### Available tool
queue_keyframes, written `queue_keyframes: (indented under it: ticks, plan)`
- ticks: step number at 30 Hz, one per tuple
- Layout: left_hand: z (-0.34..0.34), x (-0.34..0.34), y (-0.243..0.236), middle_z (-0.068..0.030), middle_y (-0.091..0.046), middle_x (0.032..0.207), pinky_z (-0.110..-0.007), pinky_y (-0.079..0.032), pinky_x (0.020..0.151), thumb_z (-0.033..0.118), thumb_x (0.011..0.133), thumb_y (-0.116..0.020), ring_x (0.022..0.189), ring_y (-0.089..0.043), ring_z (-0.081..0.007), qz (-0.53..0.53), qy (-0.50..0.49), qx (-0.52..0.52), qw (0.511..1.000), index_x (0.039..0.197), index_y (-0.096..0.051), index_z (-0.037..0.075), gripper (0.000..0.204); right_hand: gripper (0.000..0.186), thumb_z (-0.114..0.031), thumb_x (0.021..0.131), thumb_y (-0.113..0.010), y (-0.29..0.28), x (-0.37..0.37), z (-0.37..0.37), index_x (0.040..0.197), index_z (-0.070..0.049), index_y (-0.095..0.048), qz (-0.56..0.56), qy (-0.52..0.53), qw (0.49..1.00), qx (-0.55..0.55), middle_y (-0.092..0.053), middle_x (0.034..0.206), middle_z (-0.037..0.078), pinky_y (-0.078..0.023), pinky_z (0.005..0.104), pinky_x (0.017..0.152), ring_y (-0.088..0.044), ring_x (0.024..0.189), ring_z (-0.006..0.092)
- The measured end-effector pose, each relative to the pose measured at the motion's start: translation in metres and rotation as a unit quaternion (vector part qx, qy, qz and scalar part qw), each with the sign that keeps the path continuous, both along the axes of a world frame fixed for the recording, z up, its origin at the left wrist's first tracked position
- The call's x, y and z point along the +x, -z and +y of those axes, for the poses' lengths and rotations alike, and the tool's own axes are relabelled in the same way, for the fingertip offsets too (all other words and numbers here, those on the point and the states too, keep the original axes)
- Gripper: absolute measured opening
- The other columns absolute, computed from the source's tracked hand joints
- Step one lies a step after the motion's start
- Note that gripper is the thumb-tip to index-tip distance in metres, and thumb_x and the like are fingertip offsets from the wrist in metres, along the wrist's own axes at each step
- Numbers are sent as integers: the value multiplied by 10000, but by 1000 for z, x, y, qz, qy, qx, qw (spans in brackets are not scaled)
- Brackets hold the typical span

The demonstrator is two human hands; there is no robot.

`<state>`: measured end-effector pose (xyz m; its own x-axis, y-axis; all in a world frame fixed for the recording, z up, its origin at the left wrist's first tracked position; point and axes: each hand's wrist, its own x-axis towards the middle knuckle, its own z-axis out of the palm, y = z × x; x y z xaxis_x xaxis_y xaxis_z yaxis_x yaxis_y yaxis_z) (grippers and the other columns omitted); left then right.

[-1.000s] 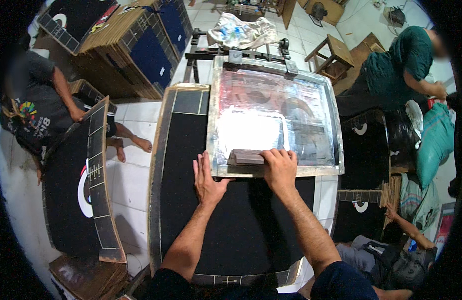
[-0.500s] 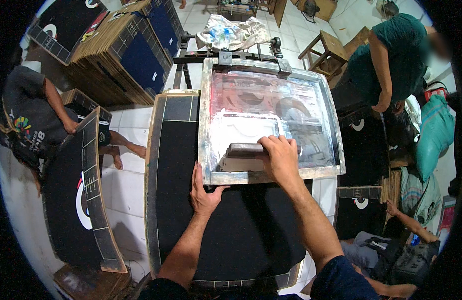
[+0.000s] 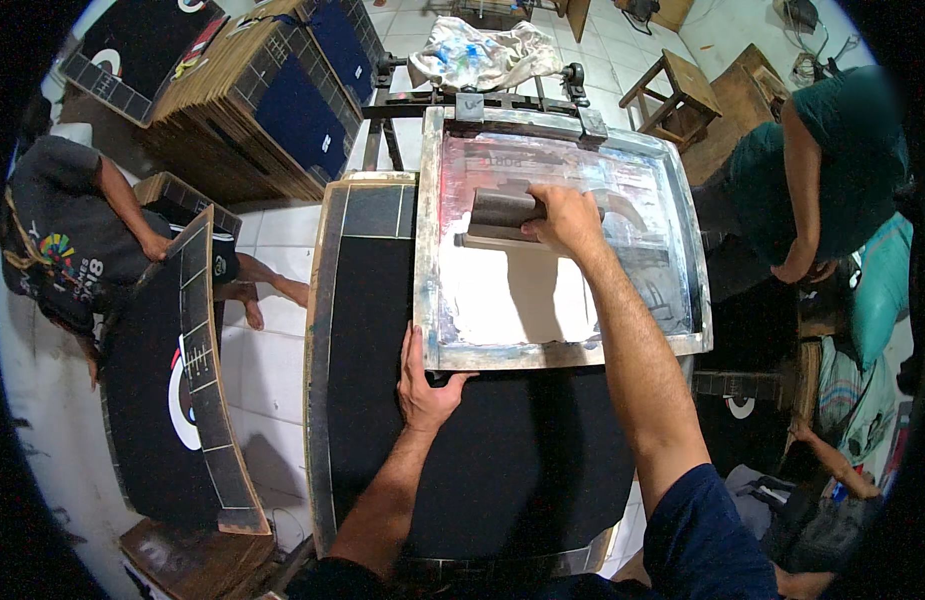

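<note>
A screen printing frame (image 3: 429, 215) with a worn wooden rim lies over a black fabric panel (image 3: 482, 450) on a board. My right hand (image 3: 567, 222) is closed around a squeegee (image 3: 502, 212), which rests tilted on the mesh in the frame's upper middle. Below the squeegee, a broad patch of white ink (image 3: 477, 300) covers the mesh, and my arm's shadow falls across it. My left hand (image 3: 428, 398) grips the near left corner of the frame, fingers along its side and thumb under its near edge.
Metal clamps (image 3: 469, 107) hold the frame's far edge, with a stained white cloth (image 3: 482, 55) behind. At left a person (image 3: 72, 220) holds a printed black panel (image 3: 147, 400). Stacked boards (image 3: 237, 130) stand behind. Another person (image 3: 832, 180) stands at right, near a wooden stool (image 3: 672, 95).
My right hand has pushed the squeegee away from me, up the mesh, and white ink now spreads behind it. My left hand stays at the frame's corner. The whole view has shifted slightly.
</note>
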<state>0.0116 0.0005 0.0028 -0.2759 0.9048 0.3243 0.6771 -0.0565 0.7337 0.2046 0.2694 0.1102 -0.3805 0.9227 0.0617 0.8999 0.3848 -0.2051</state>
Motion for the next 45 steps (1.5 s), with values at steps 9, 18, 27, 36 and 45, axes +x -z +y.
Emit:
queue_keyframes:
  ticks: [9,18,27,36,45]
  plan:
    - [-5,-2,4,-273,-457,1534,-490,-443,1157,153,745,-891,1413,-484,-435,-13,-21,-4,1000,1534,-382,29,948,454,-59,703,-819,-24,16,-197,1127,-177,-707,-30,15,998,-50,-697,1096,38,-459,462,927,-633,1090,278]
    - [-16,-27,15,-226,-562,1445,-484,-500,1099,309,769,-915,1280,-603,-387,127,-136,21,982,1508,-409,20,941,510,-350,887,-771,31,162,-581,1303,-94,-626,126,400,907,-34,-658,1242,162,-445,478,1047,-602,1208,345]
    - [-5,-17,17,-248,-641,1238,-519,-544,907,289,777,-877,1054,-659,-426,59,141,217,964,1445,-419,29,851,831,-407,853,-717,19,44,-1262,1537,-49,-411,170,966,8,-194,-612,1438,179,-489,523,1083,-573,1370,305]
    - [-39,115,-19,-266,-641,1251,-530,-536,940,245,771,-848,1083,-660,-441,1,265,163,950,1467,-404,28,853,865,-764,910,-393,2,-54,-1503,1393,-60,-536,385,881,-187,200,-682,1169,204,-490,649,734,-653,944,451]
    - [-42,154,-27,-283,-641,1265,-540,-527,973,200,766,-820,1111,-660,-456,1,257,96,962,1489,-390,26,859,722,-618,998,-450,-104,-5,-1498,1375,-14,-570,157,987,26,17,-708,1162,206,-525,609,650,-688,755,411]
